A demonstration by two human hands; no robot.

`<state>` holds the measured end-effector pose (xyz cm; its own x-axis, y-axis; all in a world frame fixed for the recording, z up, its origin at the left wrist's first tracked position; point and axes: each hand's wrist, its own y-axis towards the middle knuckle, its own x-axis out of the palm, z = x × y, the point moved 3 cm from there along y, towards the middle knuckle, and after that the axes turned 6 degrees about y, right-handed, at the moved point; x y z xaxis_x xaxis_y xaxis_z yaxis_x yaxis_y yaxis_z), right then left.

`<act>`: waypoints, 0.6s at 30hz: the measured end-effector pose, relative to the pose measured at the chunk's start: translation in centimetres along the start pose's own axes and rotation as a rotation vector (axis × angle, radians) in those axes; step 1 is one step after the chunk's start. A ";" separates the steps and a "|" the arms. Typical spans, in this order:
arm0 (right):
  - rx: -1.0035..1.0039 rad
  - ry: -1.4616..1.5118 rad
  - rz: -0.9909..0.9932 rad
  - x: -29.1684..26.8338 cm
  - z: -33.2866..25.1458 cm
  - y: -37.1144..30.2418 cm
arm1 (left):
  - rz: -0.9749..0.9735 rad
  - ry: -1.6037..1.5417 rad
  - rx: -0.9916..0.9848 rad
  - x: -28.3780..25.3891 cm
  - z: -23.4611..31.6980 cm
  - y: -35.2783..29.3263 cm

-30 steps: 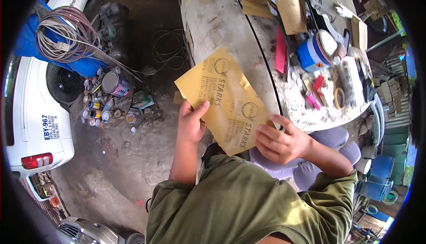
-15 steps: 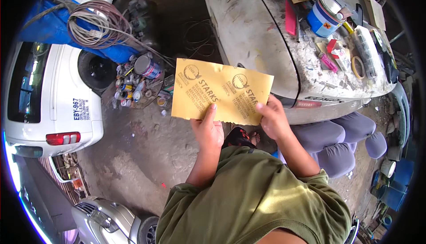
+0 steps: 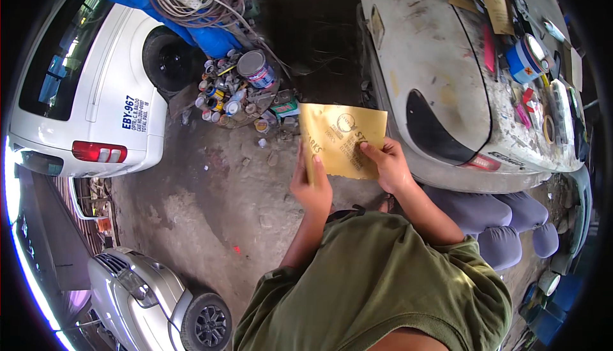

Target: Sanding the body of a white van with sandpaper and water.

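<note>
A yellow sheet of sandpaper (image 3: 341, 135), its printed back toward me, is held up in front of my body. My left hand (image 3: 311, 184) grips its lower left part, thumb on the face and fingers behind. My right hand (image 3: 391, 166) pinches the right side, thumb pressed on the printed face. Near the left hand the sheet bends, and its left end is turned away at an angle. The lower edge looks ragged. What the sheet's other face looks like is hidden.
To the right a worn pale car (image 3: 421, 38) carries a blue-and-white can (image 3: 525, 60), a tape roll (image 3: 548, 129) and tools. Grey seats (image 3: 498, 246) lie below it. Paint cans (image 3: 255, 70) cluster left of the sheet. A white van (image 3: 96, 96) and a silver car (image 3: 140, 300) stand farther left.
The sandpaper was spread nearly flat; now its left part is bent back and it looks narrower. My hands are closer together. The view has shifted, so the surroundings sit differently.
</note>
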<state>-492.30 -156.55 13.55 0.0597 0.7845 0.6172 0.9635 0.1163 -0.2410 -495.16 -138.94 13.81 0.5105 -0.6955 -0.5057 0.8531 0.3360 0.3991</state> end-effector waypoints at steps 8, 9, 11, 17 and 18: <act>0.007 -0.084 -0.091 9.3 6.4 1.6 | -0.098 0.336 0.540 -6.8 -7.4 3.2; 0.005 -0.080 -0.072 10.0 7.3 1.9 | -0.099 0.327 0.564 -7.4 -8.3 3.5; 0.019 -0.083 -0.050 10.9 8.6 1.9 | -0.103 0.320 0.570 -8.8 -9.1 3.6; 0.136 0.012 0.040 12.5 11.2 3.3 | -0.046 -0.063 0.198 -11.9 -10.4 4.9; 0.160 0.087 0.011 12.6 11.6 3.7 | -0.102 -0.003 0.264 -12.3 -9.1 4.9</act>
<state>-491.00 -139.18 11.77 0.0990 0.7311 0.6750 0.9092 0.2092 -0.3600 -496.30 -122.96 15.06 0.4229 -0.7192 -0.5513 0.8424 0.0878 0.5317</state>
